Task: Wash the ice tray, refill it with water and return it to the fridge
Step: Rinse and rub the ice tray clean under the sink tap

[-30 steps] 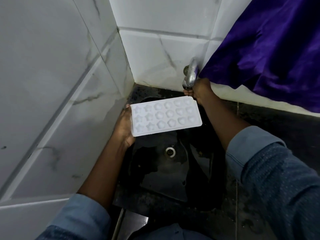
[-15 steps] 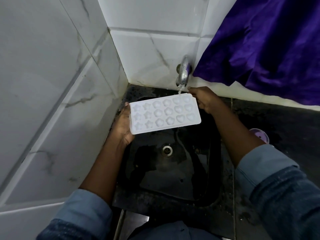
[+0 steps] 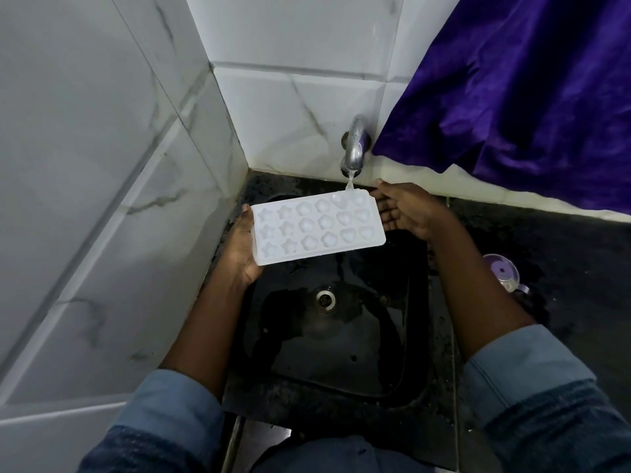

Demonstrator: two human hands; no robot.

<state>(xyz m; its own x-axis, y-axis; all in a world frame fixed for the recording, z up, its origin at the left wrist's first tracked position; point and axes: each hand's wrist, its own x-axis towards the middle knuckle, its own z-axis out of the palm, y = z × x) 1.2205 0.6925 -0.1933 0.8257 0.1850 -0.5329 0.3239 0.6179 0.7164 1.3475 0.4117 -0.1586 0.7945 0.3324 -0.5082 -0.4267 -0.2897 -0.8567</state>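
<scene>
The white ice tray [image 3: 317,228] hangs level over the black sink [image 3: 341,353], its moulds facing up. The left hand [image 3: 240,247] cups the tray's left end from below, thumb hooked on the far edge. The right hand [image 3: 406,211] lies against the right end, fingers loosely stretched; I cannot tell whether it grips. Water [image 3: 349,181] from the tap [image 3: 355,148] lands on the tray's far right corner, beside that hand's thumb.

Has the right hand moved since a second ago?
Yes. The right hand has left the tap and dropped down beside the right end of the ice tray.
</scene>
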